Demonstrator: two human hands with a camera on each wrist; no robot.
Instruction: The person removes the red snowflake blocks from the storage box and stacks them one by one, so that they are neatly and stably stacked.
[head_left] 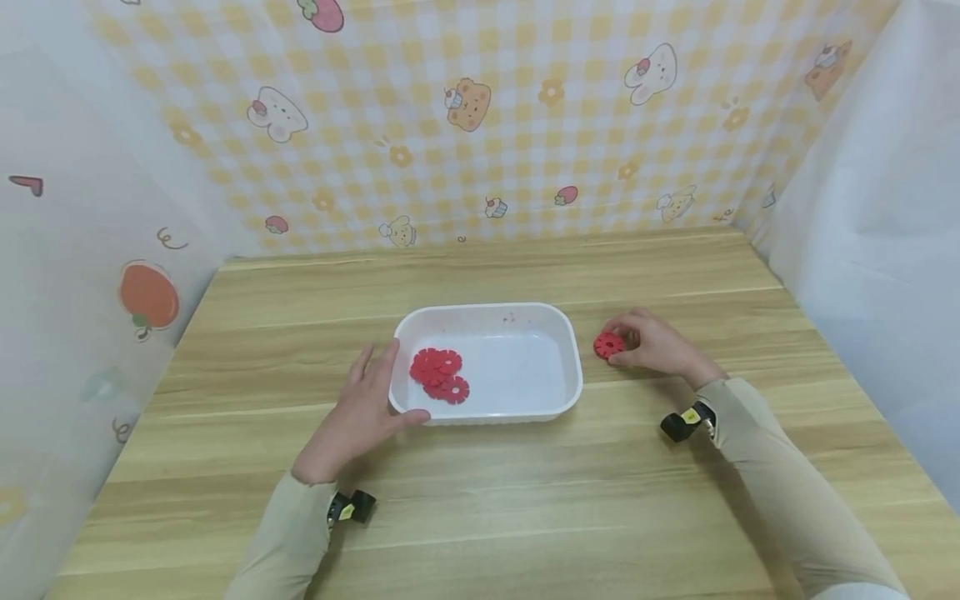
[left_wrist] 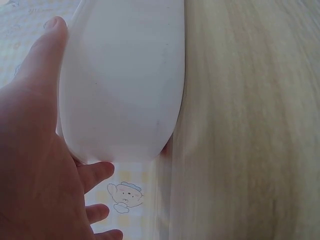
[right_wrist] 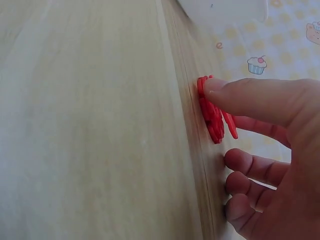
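On a wood-grain table (head_left: 480,508), yellow labels (head_left: 347,511) on wrist cameras (head_left: 363,506) prove illegible; the left hand (head_left: 358,411), fingers extended, touches a centred white tray (head_left: 517,367) of overlapping red discs (head_left: 431,373). Toward the right edge, the right hand (head_left: 660,346) pinches partly hidden red pieces (head_left: 602,345). Behind, checked cloth (head_left: 480,154) shows "e".

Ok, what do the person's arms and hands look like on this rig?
Both hands, left and right, are bare: no gloves. Long plain beige sleeves, left and right, reach the wrists. Each wrist carries a small, boxy black device, left and right, with a yellow label; the lettering is too small to read. No cables visible.
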